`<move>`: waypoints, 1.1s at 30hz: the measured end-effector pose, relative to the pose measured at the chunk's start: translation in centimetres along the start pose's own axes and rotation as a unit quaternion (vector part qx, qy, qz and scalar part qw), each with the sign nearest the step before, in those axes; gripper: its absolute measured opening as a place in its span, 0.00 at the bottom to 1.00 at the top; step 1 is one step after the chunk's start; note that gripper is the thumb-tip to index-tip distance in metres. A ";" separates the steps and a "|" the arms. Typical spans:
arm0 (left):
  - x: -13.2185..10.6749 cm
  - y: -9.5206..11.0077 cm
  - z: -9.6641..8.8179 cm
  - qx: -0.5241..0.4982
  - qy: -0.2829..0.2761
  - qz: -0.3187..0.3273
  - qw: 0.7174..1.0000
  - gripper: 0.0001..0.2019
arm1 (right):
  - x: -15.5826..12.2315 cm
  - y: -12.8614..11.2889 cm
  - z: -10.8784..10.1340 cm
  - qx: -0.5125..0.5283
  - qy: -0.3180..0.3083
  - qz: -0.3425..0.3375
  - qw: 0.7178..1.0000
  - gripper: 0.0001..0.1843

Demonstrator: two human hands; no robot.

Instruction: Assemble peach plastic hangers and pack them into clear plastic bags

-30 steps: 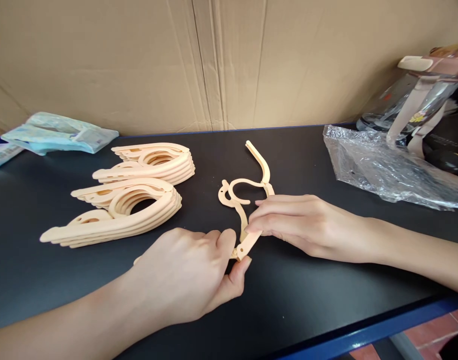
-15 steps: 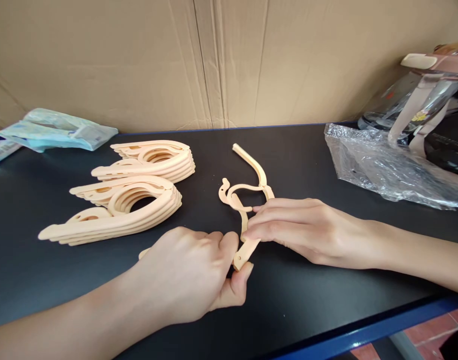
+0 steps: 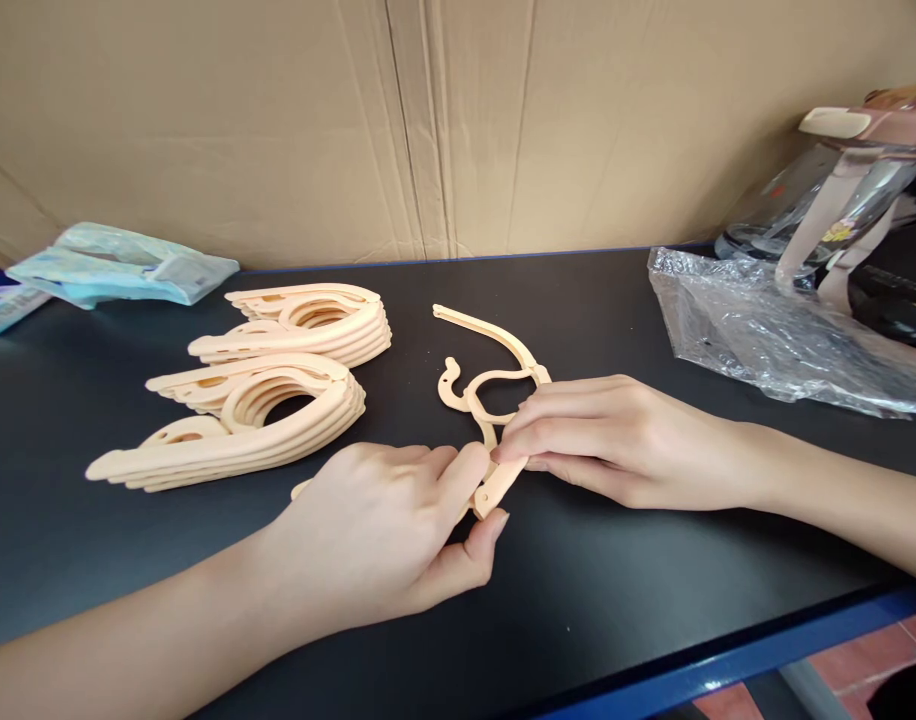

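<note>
A cream folding clothes hanger (image 3: pixel 506 375) lies partly unfolded at the middle of the black table. Its hook curls out toward the left, and one arm reaches to the back left. My left hand (image 3: pixel 387 525) is closed around the near arm; a cream tip pokes out behind my knuckles, the rest of that arm being hidden under the palm. Over the hanger's right side, my right hand (image 3: pixel 615 440) grips the frame beside its ring, thumb out of sight. Two stacks of folded hangers, a rear stack (image 3: pixel 345 325) and a front stack (image 3: pixel 308 430), lie to the left.
A clear plastic bag (image 3: pixel 773 335) lies at the right, beside a transparent bottle with a strap (image 3: pixel 840 200). Light blue packaging (image 3: pixel 120 265) sits at the back left. Cardboard (image 3: pixel 278 130) stands along the rear, and a blue edge (image 3: pixel 728 655) borders the table's front.
The hanger's far arm has swung leftward, and the ring and hook have shifted relative to each other. Both hands have moved slightly away from me, still holding the hanger.
</note>
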State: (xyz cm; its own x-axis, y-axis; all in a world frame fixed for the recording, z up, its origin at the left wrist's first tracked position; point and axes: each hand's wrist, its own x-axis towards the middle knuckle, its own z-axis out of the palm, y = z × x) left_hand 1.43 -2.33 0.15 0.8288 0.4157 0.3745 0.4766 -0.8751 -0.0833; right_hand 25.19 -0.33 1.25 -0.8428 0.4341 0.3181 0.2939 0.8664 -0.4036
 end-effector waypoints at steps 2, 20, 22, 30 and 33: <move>-0.2 -0.1 0.2 0.003 0.014 0.002 1.000 0.08 | 0.0 0.0 -0.1 0.005 -0.003 0.001 1.000 0.11; -0.8 0.0 0.7 0.004 0.053 0.027 0.998 0.17 | -0.2 -0.3 0.0 0.023 0.025 -0.047 0.998 0.11; -0.7 0.0 0.6 0.000 0.055 0.035 0.998 0.14 | -0.2 -0.4 0.0 0.027 0.026 -0.034 0.999 0.10; -0.1 0.2 -0.6 -0.064 0.055 0.096 0.992 0.08 | -0.5 0.1 -0.4 -0.035 0.020 -0.005 0.999 0.13; -0.1 0.2 -0.6 -0.058 0.068 0.128 0.988 0.10 | -0.5 0.4 -0.6 -0.082 0.017 0.014 0.996 0.23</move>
State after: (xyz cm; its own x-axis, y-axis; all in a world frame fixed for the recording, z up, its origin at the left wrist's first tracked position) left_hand 1.27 -2.73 0.68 0.8671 0.1471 0.4760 0.2132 -0.9731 -0.0877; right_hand 25.99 -0.03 1.48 -0.8178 0.4652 0.3389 0.3899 0.8809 -0.2682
